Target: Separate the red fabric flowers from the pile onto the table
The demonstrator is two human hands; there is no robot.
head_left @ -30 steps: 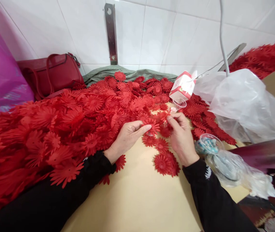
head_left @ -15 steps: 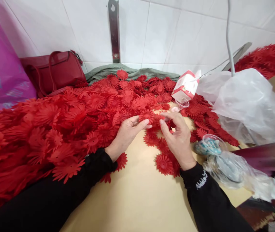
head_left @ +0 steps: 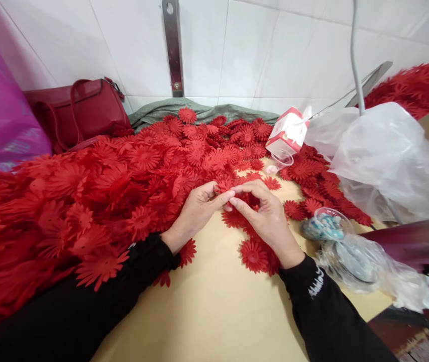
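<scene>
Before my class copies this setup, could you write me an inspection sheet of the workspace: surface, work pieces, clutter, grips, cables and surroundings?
Surface: pale yellow tabletop, partly covered by flowers.
Work pieces: large heap of red flowers, mostly left; one held flower.
Clutter: red-and-white box, clear tub with blue-and-white contents, clear plastic, red handbag, purple bag.
Grips: left hand pinches the held flower; right hand has fingertips at the left's, its hold unclear.
Cables: pale cord reaching down to the clear plastic.
Surroundings: white tiled wall, metal bracket.
</scene>
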